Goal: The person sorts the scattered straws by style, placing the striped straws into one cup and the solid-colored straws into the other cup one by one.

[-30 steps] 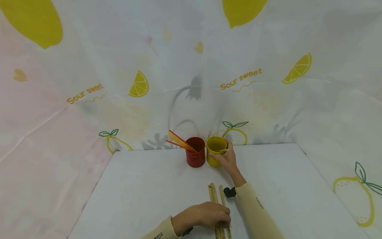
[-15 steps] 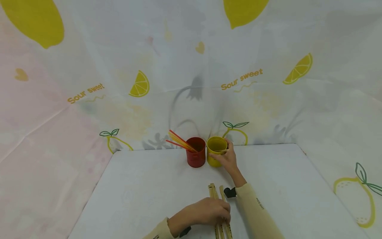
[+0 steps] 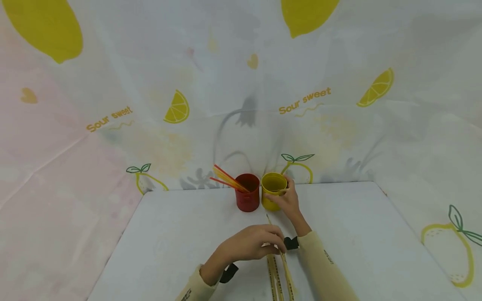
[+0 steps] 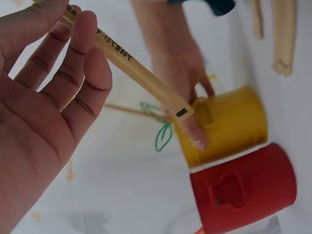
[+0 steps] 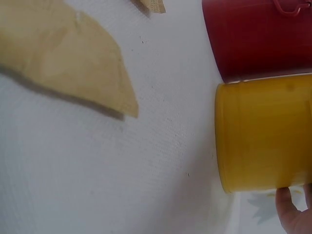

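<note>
My left hand [image 3: 254, 242] pinches a slim paper-wrapped straw [image 4: 146, 83] between thumb and fingertips. Printed temperatures show on its tan wrapper, and its end points toward the pails in the left wrist view. Below that hand, several more wrapped straws [image 3: 276, 278] lie lengthwise on the table. A yellow pail [image 3: 271, 202] stands upright at the back; my right hand [image 3: 289, 204] grips its right side, thumb in front and fingers behind. In the right wrist view only a few fingertips [image 5: 287, 207] show at the edge of the yellow pail.
Left of the yellow pail, close beside it, stands a red pail [image 3: 247, 203] with several orange and yellow straws [image 3: 227, 177] leaning out leftward. Behind the white table [image 3: 180, 234] hangs a lemon-print cloth [image 3: 233, 83], which also covers the sides.
My left hand has risen off the pile and moved forward, lifting one wrapped straw away from the others. The right hand stays on the yellow pail.
</note>
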Motion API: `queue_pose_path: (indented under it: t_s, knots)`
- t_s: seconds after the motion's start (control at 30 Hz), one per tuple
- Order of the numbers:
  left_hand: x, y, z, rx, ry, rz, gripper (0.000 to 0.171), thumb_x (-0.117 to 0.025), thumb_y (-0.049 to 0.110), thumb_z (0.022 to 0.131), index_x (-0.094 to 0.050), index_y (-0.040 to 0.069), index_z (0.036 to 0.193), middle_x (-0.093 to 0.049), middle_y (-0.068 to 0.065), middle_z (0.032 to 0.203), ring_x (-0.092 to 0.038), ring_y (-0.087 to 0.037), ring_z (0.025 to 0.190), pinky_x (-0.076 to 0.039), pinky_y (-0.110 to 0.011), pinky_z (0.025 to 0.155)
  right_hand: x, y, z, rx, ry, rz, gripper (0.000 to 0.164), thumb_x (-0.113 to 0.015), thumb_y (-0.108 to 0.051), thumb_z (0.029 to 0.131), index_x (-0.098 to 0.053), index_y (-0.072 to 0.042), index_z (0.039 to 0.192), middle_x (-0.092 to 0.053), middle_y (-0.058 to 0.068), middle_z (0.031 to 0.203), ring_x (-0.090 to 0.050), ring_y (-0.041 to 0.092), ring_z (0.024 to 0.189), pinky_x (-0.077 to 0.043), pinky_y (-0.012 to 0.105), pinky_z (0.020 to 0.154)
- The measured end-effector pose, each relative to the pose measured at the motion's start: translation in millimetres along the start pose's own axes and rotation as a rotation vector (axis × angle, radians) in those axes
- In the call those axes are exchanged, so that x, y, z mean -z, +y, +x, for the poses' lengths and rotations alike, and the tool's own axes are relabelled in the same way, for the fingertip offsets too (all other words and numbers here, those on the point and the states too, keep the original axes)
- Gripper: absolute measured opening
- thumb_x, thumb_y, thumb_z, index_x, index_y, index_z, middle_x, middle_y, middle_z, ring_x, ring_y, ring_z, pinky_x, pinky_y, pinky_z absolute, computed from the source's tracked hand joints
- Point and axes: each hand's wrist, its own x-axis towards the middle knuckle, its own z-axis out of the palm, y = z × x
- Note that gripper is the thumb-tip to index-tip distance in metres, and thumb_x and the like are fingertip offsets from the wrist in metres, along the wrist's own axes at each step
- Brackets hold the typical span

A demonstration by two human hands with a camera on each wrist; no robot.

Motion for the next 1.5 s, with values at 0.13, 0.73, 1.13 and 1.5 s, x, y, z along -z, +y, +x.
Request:
queue_pose_path:
  t_s: [0.13, 0.73, 1.13, 1.5]
  knots:
    - [16.4, -1.4, 1.1, -0.009, 0.079, -0.066, 0.013, -0.074, 0.007, 0.088, -0.074, 0.012, 0.101, -0.061, 0.006, 0.103, -0.057, -0.004, 0.092, -0.046, -0.011, 0.079, 0, 4, 0, 0.028, 0.014, -0.01, 0.099, -0.091, -0.013, 0.07, -0.03, -0.002, 0.148, -0.052, 0.018, 0.131, -0.05, 0.031, 0.115, -0.041, 0.048, 0.096]
    - [73.1, -2.3, 13.3, -0.025, 0.588, -0.182, 0.022, -0.067, -0.019, 0.082, -0.069, -0.005, 0.098, -0.063, -0.017, 0.103, -0.06, -0.022, 0.09, -0.055, -0.033, 0.072, 1, 4, -1, 0.053, 0.002, -0.027, 0.097, -0.087, -0.007, 0.072, -0.027, 0.002, 0.148, -0.049, 0.022, 0.133, -0.05, 0.034, 0.115, -0.042, 0.045, 0.095]
    - [65.2, -14.6, 25.8, 0.117, 0.782, -0.268, 0.016, -0.068, -0.015, 0.084, -0.068, -0.007, 0.099, -0.064, -0.021, 0.101, -0.059, -0.017, 0.088, -0.054, -0.036, 0.069, 0, 1, 0, 0.006, 0.016, -0.062, 0.1, -0.09, -0.014, 0.071, -0.029, -0.001, 0.148, -0.052, 0.019, 0.131, -0.052, 0.033, 0.114, -0.043, 0.046, 0.094]
    - [48.5, -32.2, 36.1, 0.18, 0.78, -0.351, 0.014, -0.066, -0.012, 0.088, -0.066, -0.007, 0.101, -0.064, -0.018, 0.1, -0.062, -0.027, 0.087, -0.054, -0.031, 0.071, 1, 0, -1, -0.002, 0.017, -0.083, 0.101, -0.09, -0.017, 0.07, -0.028, -0.002, 0.149, -0.051, 0.018, 0.134, -0.051, 0.031, 0.114, -0.043, 0.046, 0.095]
